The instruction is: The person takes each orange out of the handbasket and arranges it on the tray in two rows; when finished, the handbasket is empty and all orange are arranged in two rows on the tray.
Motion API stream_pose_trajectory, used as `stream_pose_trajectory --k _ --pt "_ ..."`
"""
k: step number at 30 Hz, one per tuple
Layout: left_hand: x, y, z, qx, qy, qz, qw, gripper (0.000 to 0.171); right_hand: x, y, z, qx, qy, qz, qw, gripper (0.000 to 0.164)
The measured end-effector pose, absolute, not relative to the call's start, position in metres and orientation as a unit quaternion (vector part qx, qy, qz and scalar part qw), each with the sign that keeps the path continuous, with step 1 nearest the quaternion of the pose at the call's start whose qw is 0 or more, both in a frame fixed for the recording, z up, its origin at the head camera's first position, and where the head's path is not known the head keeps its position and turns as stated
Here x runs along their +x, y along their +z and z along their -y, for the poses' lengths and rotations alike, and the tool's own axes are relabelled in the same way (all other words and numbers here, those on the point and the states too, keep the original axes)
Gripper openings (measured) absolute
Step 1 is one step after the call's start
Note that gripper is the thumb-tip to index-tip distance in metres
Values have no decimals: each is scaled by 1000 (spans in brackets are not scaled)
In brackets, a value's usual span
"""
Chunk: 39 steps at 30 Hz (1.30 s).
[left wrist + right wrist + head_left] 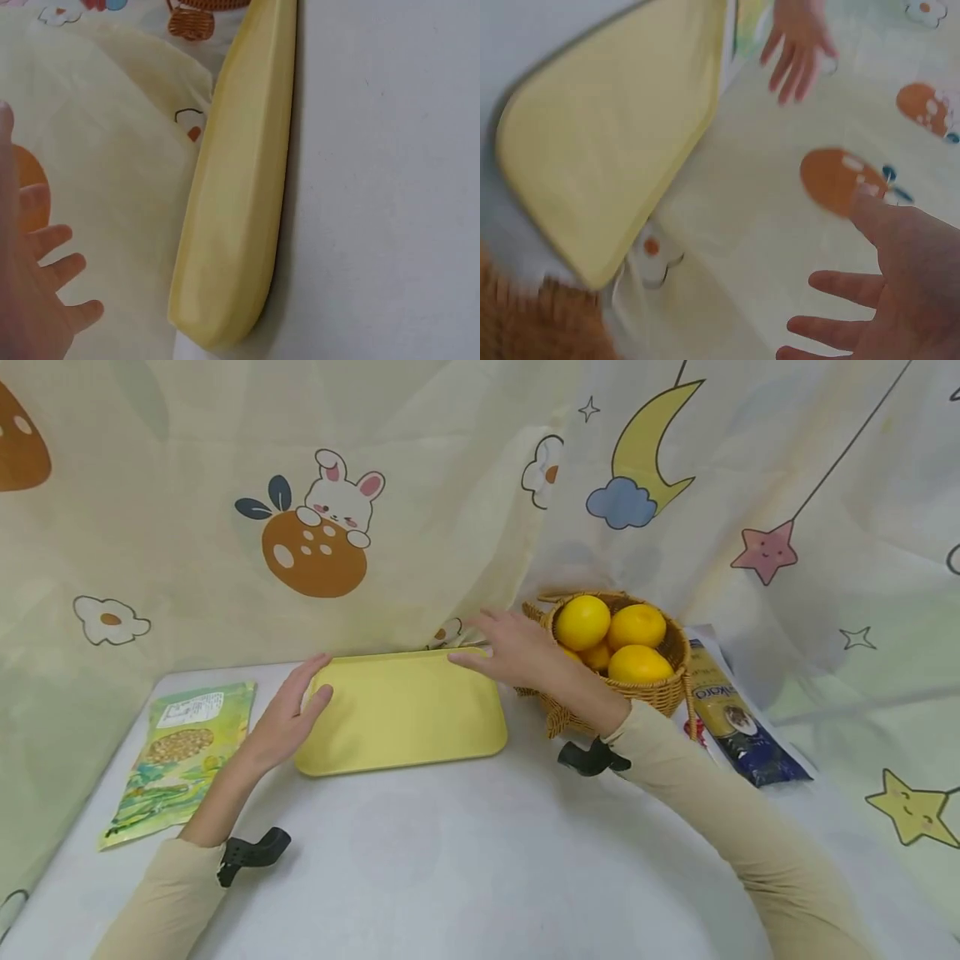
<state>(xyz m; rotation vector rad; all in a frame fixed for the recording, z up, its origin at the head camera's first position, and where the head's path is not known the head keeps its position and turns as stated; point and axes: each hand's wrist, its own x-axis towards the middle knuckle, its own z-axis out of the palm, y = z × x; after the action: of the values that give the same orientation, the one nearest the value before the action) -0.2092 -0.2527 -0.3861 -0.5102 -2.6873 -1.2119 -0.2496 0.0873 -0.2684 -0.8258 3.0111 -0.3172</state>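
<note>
A shallow yellow tray lies on the white table between my two hands, with nothing on it. My left hand hovers by the tray's left end, fingers extended and thumb apart. Over the tray's far right corner is my right hand, its fingers spread and holding nothing. The left wrist view shows the left hand apart from the tray. In the right wrist view, the right hand likewise stands off from the tray.
Right of the tray stands a wicker basket holding several yellow round fruits. A blue and gold packet lies beyond it. On the left rests a green packet. Printed cloth hangs behind the table.
</note>
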Motion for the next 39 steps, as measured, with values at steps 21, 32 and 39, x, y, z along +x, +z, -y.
stream_pose_trajectory --k 21,32,39 --pt "-177 -418 258 16 -464 885 45 74 -332 -230 -224 -142 -170 -950 219 64" --pt "-182 -441 261 -20 -302 953 25 104 -338 -227 -214 -132 -84 -950 269 75" --pt "-178 -449 263 -24 -256 966 2 116 -337 -235 -206 -114 -73 -954 267 78"
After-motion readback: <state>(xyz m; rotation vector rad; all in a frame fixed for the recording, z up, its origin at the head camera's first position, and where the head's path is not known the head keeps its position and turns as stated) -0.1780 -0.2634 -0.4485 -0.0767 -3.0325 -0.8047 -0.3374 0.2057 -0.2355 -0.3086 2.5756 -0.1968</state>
